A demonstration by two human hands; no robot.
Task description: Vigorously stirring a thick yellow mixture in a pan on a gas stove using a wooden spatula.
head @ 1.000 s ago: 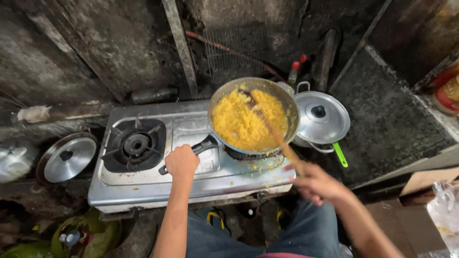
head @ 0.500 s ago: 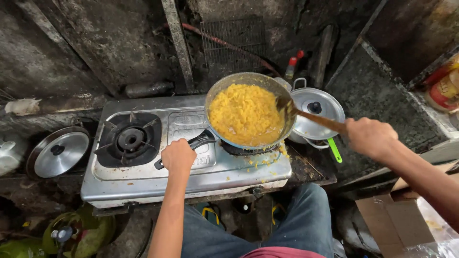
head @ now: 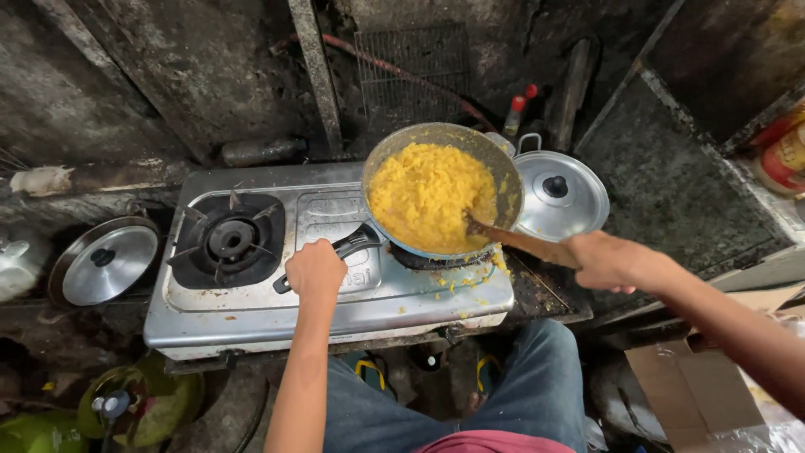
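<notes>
The left hand (head: 314, 270) is clamped on the black handle of the pan (head: 443, 190) of yellow rice, which sits on the stove's (head: 251, 306) right burner. The right hand (head: 605, 260) grips a wooden spatula (head: 511, 241) dipped into the pan's near edge. A red-capped bottle (head: 518, 109) stands behind, a brown cardboard box (head: 696, 390) lies lower right.

Round steel lid (head: 107, 262), lidded pot (head: 560, 195), green gas cylinder (head: 138, 404), cardboard box (head: 700, 382)

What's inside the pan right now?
The pan holds yellow food and the wooden spatula's tip, held by the right hand. The pan's bottom is covered.
</notes>
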